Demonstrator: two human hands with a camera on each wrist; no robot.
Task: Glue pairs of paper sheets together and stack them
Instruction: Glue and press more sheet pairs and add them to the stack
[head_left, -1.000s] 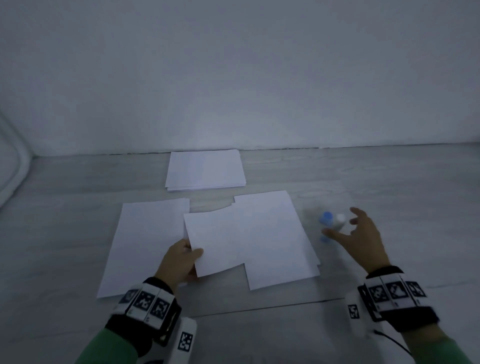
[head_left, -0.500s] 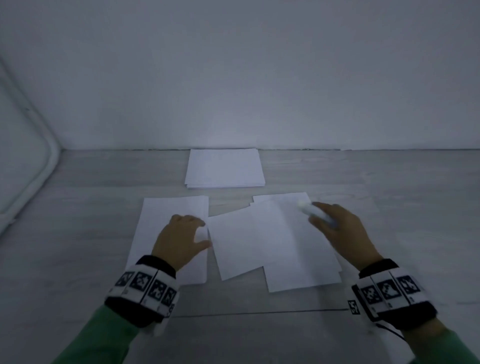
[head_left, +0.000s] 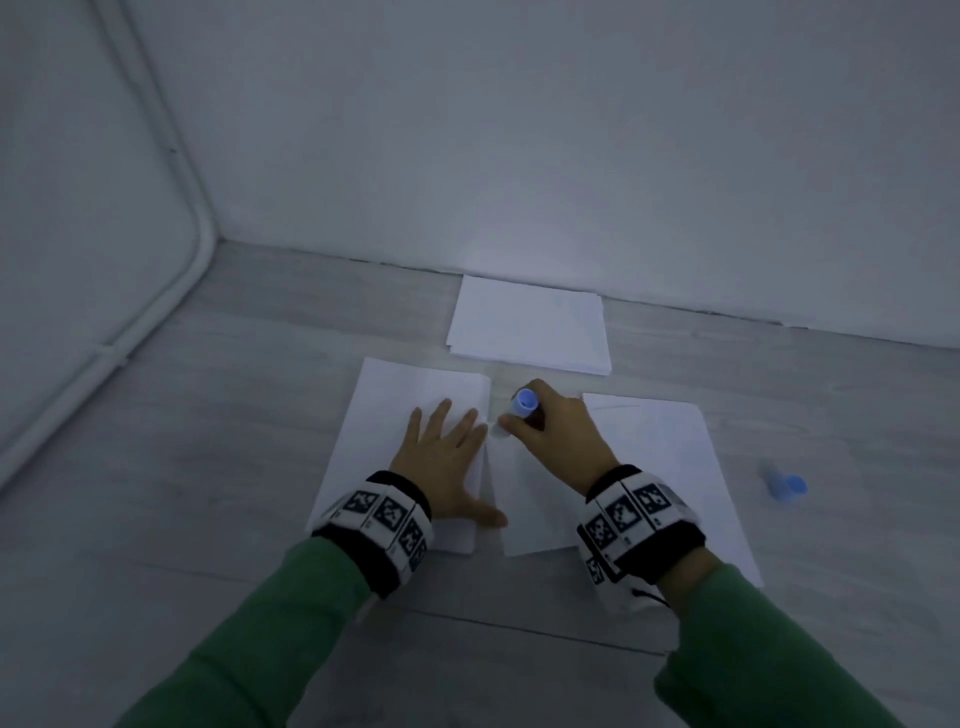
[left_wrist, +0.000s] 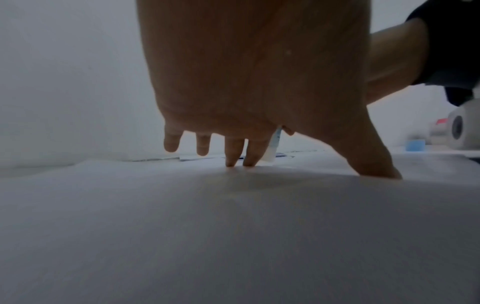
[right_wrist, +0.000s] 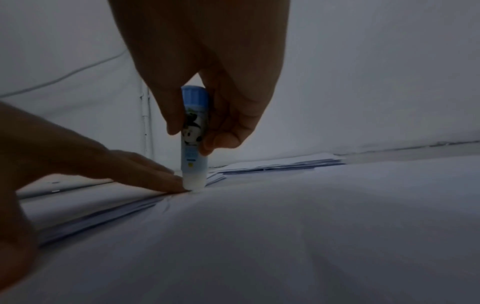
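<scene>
My right hand (head_left: 556, 436) pinches a blue-and-white glue stick (head_left: 523, 405) upright, its white tip down on the far left corner of the middle paper sheet (head_left: 535, 499). In the right wrist view the glue stick (right_wrist: 194, 144) touches the sheet right beside my left fingertips (right_wrist: 155, 174). My left hand (head_left: 447, 457) lies flat with fingers spread, pressing on the left sheet (head_left: 395, 405) and the middle sheet's edge. Another sheet (head_left: 675, 457) lies under the middle one at the right. A paper stack (head_left: 530, 327) sits by the wall.
The glue stick's blue cap (head_left: 787, 488) lies on the grey floor right of the sheets. A white wall (head_left: 519, 156) rises just behind the stack, and a white pipe (head_left: 171, 260) runs along the left wall.
My right hand took the glue stick from the floor at the right and brought it left onto the middle sheet's corner. My left hand let go of the sheet's edge and flattened on the paper.
</scene>
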